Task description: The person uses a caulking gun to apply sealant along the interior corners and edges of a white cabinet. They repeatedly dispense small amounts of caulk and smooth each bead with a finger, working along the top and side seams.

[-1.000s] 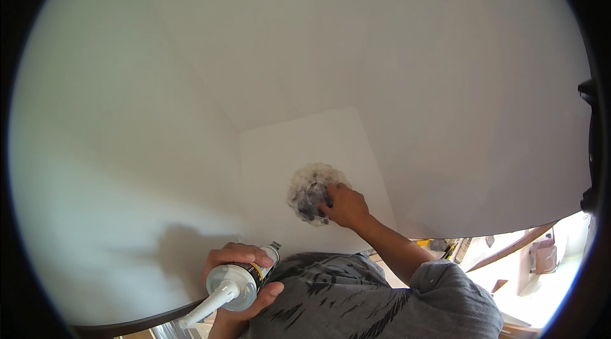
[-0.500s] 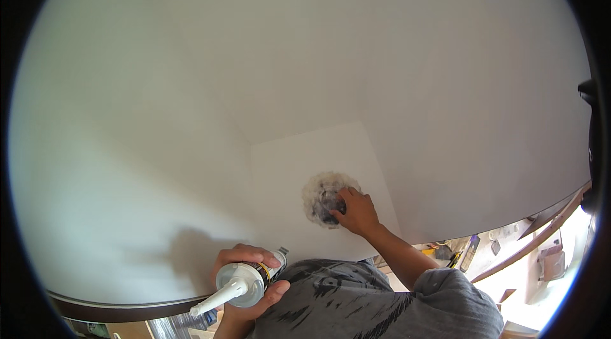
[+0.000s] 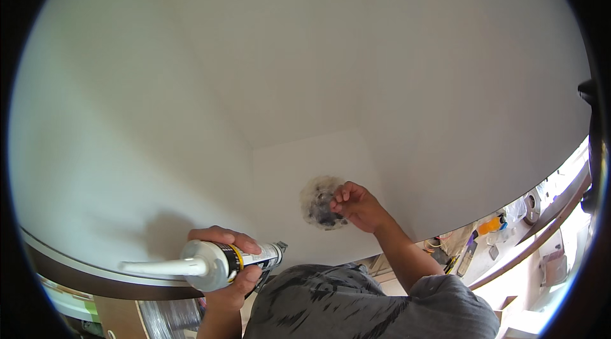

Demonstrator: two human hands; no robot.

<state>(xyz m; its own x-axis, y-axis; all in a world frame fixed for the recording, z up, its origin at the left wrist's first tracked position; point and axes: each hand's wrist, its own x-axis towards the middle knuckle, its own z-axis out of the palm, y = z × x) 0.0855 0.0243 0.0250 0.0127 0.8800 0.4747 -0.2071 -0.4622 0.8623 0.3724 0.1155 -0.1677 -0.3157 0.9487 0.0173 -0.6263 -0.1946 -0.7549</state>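
Left hand [image 3: 237, 291]: wrapped firmly round a cartridge, fingers along the upper side, thumb along the lower; the grip spans the full girth of the tube.

Cartridge [image 3: 234, 261]: one, white, with a black and yellow band; held in the left hand at the lower left, lying nearly level, before the person's body. Fitted with a long white nozzle [image 3: 164, 267], pointing left.

Right hand [image 3: 358, 204]: one, raised over the right edge of the round patch; fingers bent in toward the thumb, with little room between. Whether anything small is pinched there, or whether the fingertips touch the patch, cannot be told.

Round patch [image 3: 316, 194]: one, mottled grey and off-white, rough-edged, darker toward the lower middle; set on a white panel [image 3: 299, 154].

White side walls [image 3: 108, 148]: pale, smooth, meeting the panel at faint corner lines; a soft shadow lies on the left one, near the cartridge.

Grey shirt [image 3: 331, 304]: with dark streaked marks, at the lower edge.

Beyond the rim, right: an orange object [image 3: 490, 226]; a grey ring-shaped roll [image 3: 532, 206]; assorted small items.

Beyond the rim, left: a light brown board [image 3: 119, 317]; a shiny, clear-wrapped bundle [image 3: 168, 320].
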